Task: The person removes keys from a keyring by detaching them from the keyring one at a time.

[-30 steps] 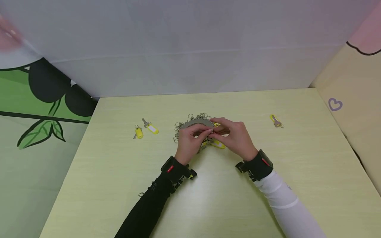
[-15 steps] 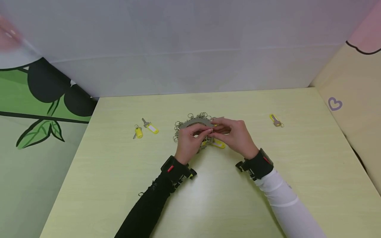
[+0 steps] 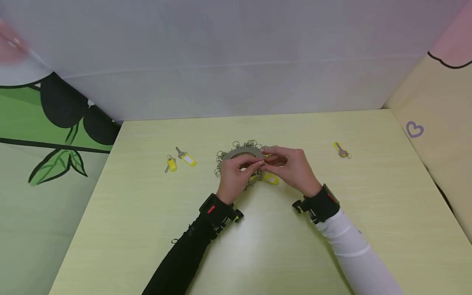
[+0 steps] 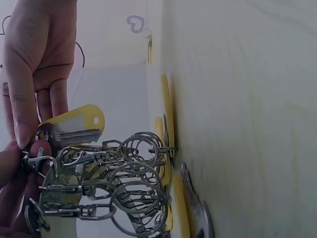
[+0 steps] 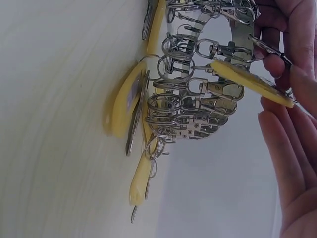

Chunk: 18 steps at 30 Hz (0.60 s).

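Observation:
In the head view a grey metal ring (image 3: 241, 151), hung round with several swivel clasps and split rings, lies under both hands. My left hand (image 3: 234, 176) pinches a swivel clasp (image 4: 37, 161) at the ring's edge. Opposite it, fingertips almost meeting the left ones, my right hand (image 3: 291, 168) pinches a key with a yellow tag (image 5: 255, 85) by its key-ring end. The key (image 4: 77, 137) points away from the fingers beside the tag. Fingertips hide part of the clasp and the key's small ring.
More yellow-tagged keys (image 5: 126, 101) hang from the clasps against the table (image 3: 280, 254). Left of the ring lie two tagged keys, a short one (image 3: 172, 164) and a longer one (image 3: 189, 159). Another tagged key (image 3: 342, 150) lies far right. A wall stands behind.
Both hands stay together over the ring. The right hand and wrist have shifted very slightly; the loose keys lie as before.

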{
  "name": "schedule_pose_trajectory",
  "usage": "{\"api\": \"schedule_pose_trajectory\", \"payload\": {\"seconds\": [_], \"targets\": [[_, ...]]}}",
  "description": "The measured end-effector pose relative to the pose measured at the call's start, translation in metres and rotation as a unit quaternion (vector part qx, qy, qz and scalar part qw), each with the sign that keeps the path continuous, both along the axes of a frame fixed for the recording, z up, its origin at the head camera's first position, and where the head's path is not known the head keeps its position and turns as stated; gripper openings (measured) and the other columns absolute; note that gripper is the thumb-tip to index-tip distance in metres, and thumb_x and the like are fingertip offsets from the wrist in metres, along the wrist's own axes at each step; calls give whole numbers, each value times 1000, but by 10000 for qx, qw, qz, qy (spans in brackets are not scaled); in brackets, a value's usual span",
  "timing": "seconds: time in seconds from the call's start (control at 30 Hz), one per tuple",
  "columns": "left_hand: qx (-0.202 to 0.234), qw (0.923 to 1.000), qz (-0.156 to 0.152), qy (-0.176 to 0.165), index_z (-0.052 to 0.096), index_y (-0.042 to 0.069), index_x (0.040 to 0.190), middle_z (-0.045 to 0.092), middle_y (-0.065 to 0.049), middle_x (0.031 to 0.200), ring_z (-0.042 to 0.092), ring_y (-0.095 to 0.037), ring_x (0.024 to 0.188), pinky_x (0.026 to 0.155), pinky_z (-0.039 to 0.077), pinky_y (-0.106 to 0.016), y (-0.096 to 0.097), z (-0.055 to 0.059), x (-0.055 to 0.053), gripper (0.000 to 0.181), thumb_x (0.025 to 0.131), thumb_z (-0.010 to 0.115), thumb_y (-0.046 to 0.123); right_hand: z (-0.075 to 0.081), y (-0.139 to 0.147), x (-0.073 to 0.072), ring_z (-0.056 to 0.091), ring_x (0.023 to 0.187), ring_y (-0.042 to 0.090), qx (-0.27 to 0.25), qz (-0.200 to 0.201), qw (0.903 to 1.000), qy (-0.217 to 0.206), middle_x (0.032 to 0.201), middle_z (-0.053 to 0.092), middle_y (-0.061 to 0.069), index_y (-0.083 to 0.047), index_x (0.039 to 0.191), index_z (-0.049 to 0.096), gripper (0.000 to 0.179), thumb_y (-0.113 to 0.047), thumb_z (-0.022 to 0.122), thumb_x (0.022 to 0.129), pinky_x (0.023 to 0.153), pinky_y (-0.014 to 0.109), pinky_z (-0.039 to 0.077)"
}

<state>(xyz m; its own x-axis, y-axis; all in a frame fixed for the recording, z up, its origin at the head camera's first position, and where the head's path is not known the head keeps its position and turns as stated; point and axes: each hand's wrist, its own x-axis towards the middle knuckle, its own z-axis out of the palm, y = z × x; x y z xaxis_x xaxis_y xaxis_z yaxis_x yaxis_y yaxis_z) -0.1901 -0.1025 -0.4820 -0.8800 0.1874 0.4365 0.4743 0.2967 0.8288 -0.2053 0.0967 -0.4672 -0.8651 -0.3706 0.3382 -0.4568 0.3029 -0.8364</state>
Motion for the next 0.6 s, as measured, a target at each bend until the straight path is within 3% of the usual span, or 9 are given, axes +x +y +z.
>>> {"api": "schedule_pose_trajectory", "payload": {"seconds": [0.13,0.3,0.43,0.6], "targets": [[7,10000,-27,-10,81,3,98,79,-9,91,75,-17,82,76,60,-28,0,0,0,9,94,77,10,1,0,0,79,91,21,-151,7,9998,-109,105,80,11,-6,124,74,44,-6,87,82,79,30,63],[-70,10000,47,-22,81,4,98,79,-8,92,75,-17,82,75,60,-27,-1,-1,0,8,94,77,11,2,1,1,79,93,20,-84,106,9990,-432,110,79,11,-5,118,77,34,-10,86,85,79,30,63],[-80,10000,26,-9,81,5,97,79,-8,91,74,-17,82,74,59,-27,-1,0,0,9,94,77,12,2,1,1,79,88,19,-63,78,9995,-284,106,80,10,-4,113,79,30,-10,87,84,77,26,62],[-43,10000,-5,-67,81,5,98,79,-8,92,74,-16,82,74,59,-27,0,0,1,9,94,77,12,2,2,1,79,85,19,-74,-74,9999,76,100,81,9,-6,119,77,41,-8,89,80,76,26,62]]}}
